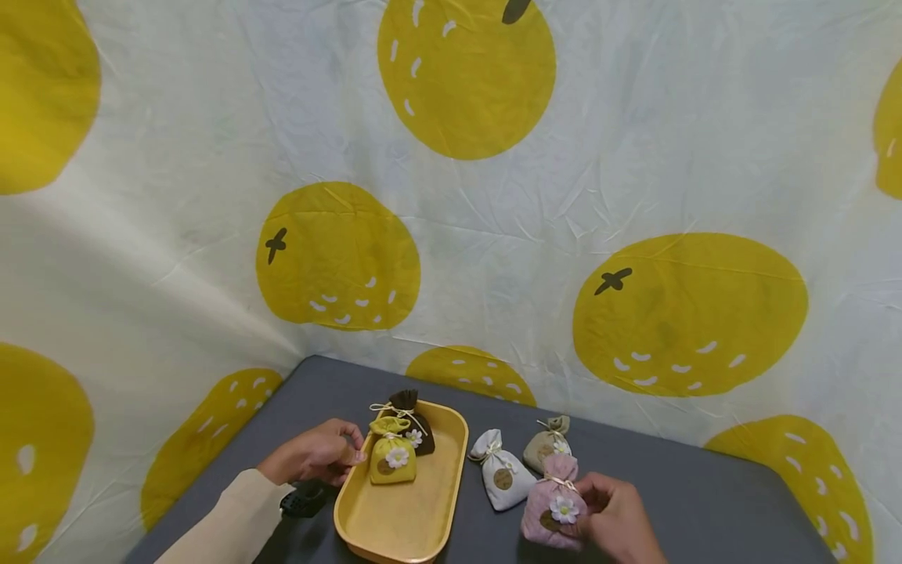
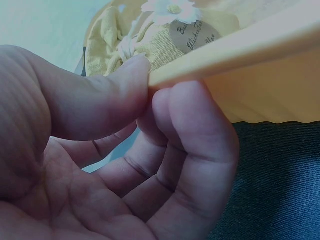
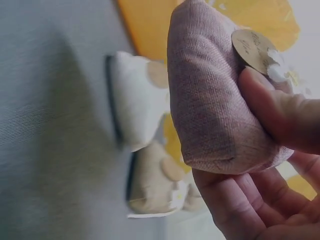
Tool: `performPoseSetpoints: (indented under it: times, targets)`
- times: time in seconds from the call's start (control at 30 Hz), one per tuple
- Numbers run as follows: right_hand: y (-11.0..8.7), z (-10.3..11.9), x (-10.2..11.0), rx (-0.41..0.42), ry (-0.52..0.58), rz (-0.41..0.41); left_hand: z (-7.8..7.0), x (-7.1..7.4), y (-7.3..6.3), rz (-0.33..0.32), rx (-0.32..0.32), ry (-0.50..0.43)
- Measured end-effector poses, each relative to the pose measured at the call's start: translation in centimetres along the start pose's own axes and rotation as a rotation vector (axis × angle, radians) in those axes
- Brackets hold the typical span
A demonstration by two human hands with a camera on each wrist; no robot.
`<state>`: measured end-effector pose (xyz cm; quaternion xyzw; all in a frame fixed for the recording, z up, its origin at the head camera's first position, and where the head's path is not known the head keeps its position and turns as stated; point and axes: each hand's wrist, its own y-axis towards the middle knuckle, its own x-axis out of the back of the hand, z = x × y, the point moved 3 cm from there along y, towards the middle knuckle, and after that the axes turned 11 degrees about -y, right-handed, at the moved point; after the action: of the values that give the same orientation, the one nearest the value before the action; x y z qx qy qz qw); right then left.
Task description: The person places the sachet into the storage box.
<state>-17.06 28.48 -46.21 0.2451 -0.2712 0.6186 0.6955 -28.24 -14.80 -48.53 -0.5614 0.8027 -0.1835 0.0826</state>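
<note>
My left hand (image 1: 320, 454) pinches the left rim of a yellow tray (image 1: 430, 509) between thumb and fingers. Inside the tray, near its far left corner, a mustard-yellow sachet (image 1: 391, 459) with a white flower leans beside a dark brown sachet (image 1: 423, 439). My right hand (image 1: 616, 513) grips a pink sachet (image 1: 546, 509) by its side, thumb near the round brown tag. In the right wrist view the pink sachet (image 3: 210, 100) is lifted off the table. Left of it lie a white sachet (image 1: 503, 474) and, farther back, a beige sachet (image 1: 543, 445).
A dark grey table (image 1: 676, 486) carries everything. Behind and to the left hangs a white cloth (image 1: 493, 282) printed with large yellow fruit. A black object (image 1: 304, 500) sits under my left wrist, left of the tray.
</note>
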Motion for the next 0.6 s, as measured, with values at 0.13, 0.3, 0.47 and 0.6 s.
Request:
performPoseSetpoints:
  times: [0.13, 0.3, 0.47, 0.6]
  targets:
    - [0.2, 1.7, 0.7, 0.024, 0.047, 0.003, 0.0, 0.0, 0.0, -0.007, -0.011, 0.011]
    - [0.6, 3.5, 1.3, 0.03, 0.146, -0.008, 0.1, 0.1, 0.1, 0.0, -0.007, 0.012]
    - [1.2, 4.9, 1.6, 0.08, 0.177, -0.028, 0.2, 0.2, 0.2, 0.003, 0.027, 0.006]
    - [1.6, 6.2, 1.8, 0.146, 0.225, -0.022, 0.0, 0.2, 0.3, 0.002, 0.034, 0.011]
